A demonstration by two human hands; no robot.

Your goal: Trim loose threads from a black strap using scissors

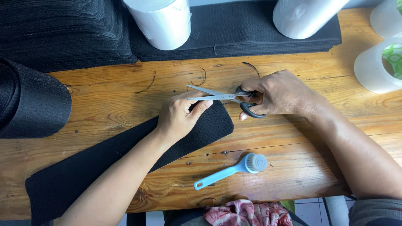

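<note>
At frame centre we see the right hand gripping open scissors, blades pointing left over the black fabric strip's rounded end, pinched by the left hand.

Wooden counter, orange-brown, knotted grain, evenly lit. Pale tiled floor visible below its near edge. Grey wall strip behind the counter.

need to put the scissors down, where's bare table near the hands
Bare wood lies right of the blue brush, below the right hand, and between the black strip and the fabric stacks. The back edge and the right corner with plastic rolls are crowded.
</note>
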